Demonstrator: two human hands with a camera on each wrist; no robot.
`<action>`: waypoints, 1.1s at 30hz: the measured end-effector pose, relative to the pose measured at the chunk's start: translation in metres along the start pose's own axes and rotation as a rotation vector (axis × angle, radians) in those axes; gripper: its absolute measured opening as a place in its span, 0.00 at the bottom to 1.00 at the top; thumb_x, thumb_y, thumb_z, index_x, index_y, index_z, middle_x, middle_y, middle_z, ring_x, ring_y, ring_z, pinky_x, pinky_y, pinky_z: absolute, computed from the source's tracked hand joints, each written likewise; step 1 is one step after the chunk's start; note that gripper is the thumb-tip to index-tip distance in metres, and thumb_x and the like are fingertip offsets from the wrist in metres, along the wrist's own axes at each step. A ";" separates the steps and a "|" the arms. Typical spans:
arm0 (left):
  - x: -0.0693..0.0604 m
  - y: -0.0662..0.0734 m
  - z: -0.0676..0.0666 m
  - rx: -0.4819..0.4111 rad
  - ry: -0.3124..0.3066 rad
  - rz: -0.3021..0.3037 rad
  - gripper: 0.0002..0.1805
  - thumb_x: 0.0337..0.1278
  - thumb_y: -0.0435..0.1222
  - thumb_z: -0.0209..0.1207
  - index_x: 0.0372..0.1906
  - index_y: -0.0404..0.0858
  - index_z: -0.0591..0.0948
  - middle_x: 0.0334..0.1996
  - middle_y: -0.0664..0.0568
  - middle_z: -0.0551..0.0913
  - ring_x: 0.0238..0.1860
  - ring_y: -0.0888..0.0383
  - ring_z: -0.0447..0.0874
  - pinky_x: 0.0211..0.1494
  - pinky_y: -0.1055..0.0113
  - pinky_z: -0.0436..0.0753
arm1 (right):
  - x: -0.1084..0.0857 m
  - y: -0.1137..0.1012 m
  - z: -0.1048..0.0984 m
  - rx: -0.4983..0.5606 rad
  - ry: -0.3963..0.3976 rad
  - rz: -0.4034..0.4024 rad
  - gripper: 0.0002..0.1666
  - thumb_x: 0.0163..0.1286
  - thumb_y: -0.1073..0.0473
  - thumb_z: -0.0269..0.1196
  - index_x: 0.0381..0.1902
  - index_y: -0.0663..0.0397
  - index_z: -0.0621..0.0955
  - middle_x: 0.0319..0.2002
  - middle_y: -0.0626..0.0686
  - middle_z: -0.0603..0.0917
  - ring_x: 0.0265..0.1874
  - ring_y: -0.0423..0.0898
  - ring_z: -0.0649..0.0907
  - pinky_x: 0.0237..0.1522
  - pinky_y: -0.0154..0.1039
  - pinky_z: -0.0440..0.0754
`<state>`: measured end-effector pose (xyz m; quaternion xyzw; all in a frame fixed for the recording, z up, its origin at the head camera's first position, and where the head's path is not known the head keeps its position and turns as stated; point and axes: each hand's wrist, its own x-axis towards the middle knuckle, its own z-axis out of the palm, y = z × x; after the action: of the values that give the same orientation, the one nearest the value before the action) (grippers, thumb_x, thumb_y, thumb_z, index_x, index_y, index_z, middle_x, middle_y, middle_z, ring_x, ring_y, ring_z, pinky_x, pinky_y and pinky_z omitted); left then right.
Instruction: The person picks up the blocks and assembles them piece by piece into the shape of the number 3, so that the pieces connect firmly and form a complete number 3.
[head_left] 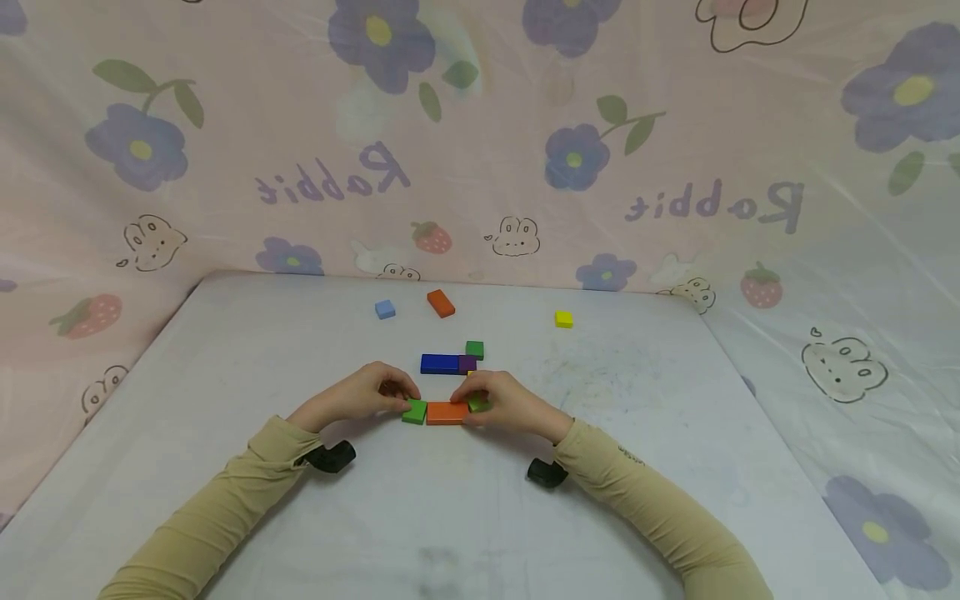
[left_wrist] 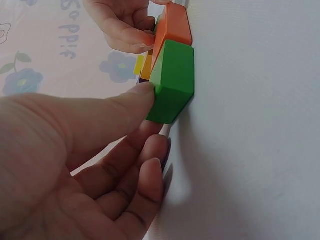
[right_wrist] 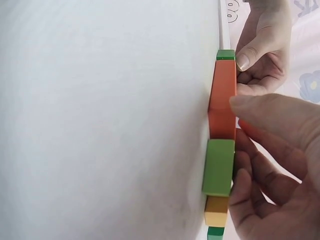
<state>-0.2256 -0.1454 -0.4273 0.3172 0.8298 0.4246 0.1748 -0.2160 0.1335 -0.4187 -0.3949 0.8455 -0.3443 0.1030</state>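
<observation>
My left hand [head_left: 366, 393] pinches a green block [head_left: 414, 412] between thumb and fingers; the left wrist view shows the thumb on the near edge of that block [left_wrist: 172, 75]. Right beside it lies an orange block [head_left: 446, 414], gripped at its right part by my right hand [head_left: 512, 407]. In the right wrist view the thumb is on the orange block [right_wrist: 223, 100] and the other fingers are behind it. A light green block [right_wrist: 218, 167] adjoins the orange one's other end; in the head view my right hand partly covers it.
Behind the hands lie a dark blue block [head_left: 439, 364], a purple block [head_left: 467, 363] touching it and a green block [head_left: 475, 350]. A yellow-orange block [right_wrist: 216, 211] is mostly hidden in the head view. Farther back are light blue [head_left: 385, 309], orange-red [head_left: 441, 303] and yellow [head_left: 563, 319] blocks.
</observation>
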 end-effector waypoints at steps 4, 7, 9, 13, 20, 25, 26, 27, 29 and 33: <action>0.000 0.000 0.000 -0.008 0.001 -0.006 0.07 0.58 0.31 0.63 0.42 0.37 0.84 0.34 0.54 0.82 0.35 0.55 0.76 0.40 0.65 0.77 | 0.000 0.002 0.000 0.003 -0.002 -0.002 0.17 0.58 0.65 0.70 0.46 0.55 0.84 0.43 0.47 0.82 0.43 0.40 0.78 0.50 0.36 0.75; 0.001 -0.001 0.000 -0.015 -0.001 -0.005 0.08 0.57 0.31 0.63 0.42 0.37 0.84 0.34 0.54 0.82 0.35 0.55 0.76 0.40 0.66 0.77 | 0.001 0.002 0.000 0.008 -0.004 -0.006 0.17 0.57 0.65 0.70 0.46 0.55 0.84 0.43 0.47 0.82 0.43 0.40 0.78 0.49 0.36 0.75; 0.001 -0.002 0.000 -0.019 -0.002 -0.005 0.08 0.57 0.31 0.63 0.42 0.37 0.84 0.33 0.54 0.82 0.34 0.55 0.76 0.39 0.66 0.77 | 0.001 0.001 0.000 0.010 -0.006 -0.013 0.17 0.57 0.65 0.71 0.46 0.56 0.83 0.43 0.47 0.82 0.43 0.40 0.78 0.49 0.36 0.75; 0.001 -0.002 0.000 -0.027 0.002 -0.008 0.08 0.57 0.31 0.64 0.42 0.37 0.84 0.33 0.54 0.81 0.34 0.55 0.76 0.39 0.66 0.77 | 0.002 -0.001 -0.004 0.003 -0.001 -0.048 0.18 0.57 0.66 0.71 0.47 0.58 0.83 0.43 0.50 0.83 0.41 0.44 0.79 0.46 0.38 0.76; 0.001 -0.002 0.000 -0.052 -0.003 -0.014 0.08 0.57 0.30 0.63 0.43 0.36 0.83 0.33 0.53 0.81 0.34 0.55 0.76 0.39 0.67 0.77 | 0.007 -0.001 -0.026 0.017 0.067 -0.080 0.19 0.59 0.67 0.69 0.49 0.62 0.81 0.44 0.57 0.83 0.42 0.52 0.79 0.43 0.45 0.77; 0.000 -0.001 0.000 -0.056 -0.004 -0.010 0.08 0.57 0.30 0.63 0.43 0.35 0.83 0.34 0.52 0.81 0.34 0.54 0.75 0.38 0.67 0.77 | 0.009 0.001 -0.057 -0.005 0.146 -0.059 0.19 0.60 0.66 0.69 0.50 0.61 0.80 0.45 0.54 0.83 0.44 0.54 0.79 0.47 0.45 0.77; 0.000 -0.001 0.000 -0.055 -0.004 -0.009 0.09 0.57 0.30 0.63 0.43 0.35 0.83 0.33 0.52 0.81 0.34 0.54 0.75 0.38 0.67 0.77 | 0.009 0.002 -0.064 -0.012 0.162 -0.049 0.19 0.60 0.66 0.69 0.50 0.60 0.80 0.46 0.53 0.83 0.44 0.53 0.80 0.48 0.45 0.77; 0.000 -0.001 0.000 -0.053 -0.004 -0.010 0.09 0.57 0.30 0.63 0.43 0.35 0.83 0.33 0.52 0.81 0.34 0.54 0.75 0.38 0.66 0.77 | 0.010 0.004 -0.070 -0.019 0.178 -0.043 0.19 0.60 0.65 0.69 0.50 0.60 0.80 0.46 0.52 0.83 0.44 0.51 0.80 0.49 0.44 0.77; 0.000 -0.001 0.000 -0.054 -0.002 -0.017 0.09 0.57 0.30 0.63 0.43 0.36 0.83 0.33 0.52 0.81 0.34 0.54 0.75 0.38 0.66 0.77 | 0.010 0.009 -0.083 -0.029 0.205 -0.034 0.20 0.60 0.65 0.69 0.51 0.59 0.80 0.46 0.51 0.82 0.44 0.49 0.80 0.50 0.44 0.77; 0.000 0.000 0.000 -0.061 -0.002 -0.032 0.09 0.57 0.30 0.63 0.43 0.36 0.83 0.33 0.52 0.81 0.34 0.54 0.75 0.38 0.67 0.76 | 0.012 0.024 -0.105 -0.025 0.238 -0.023 0.21 0.61 0.65 0.68 0.52 0.58 0.79 0.48 0.56 0.82 0.45 0.46 0.80 0.51 0.46 0.76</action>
<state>-0.2258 -0.1452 -0.4269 0.2988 0.8214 0.4463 0.1921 -0.2851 0.1885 -0.3559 -0.3622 0.8514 -0.3793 -0.0071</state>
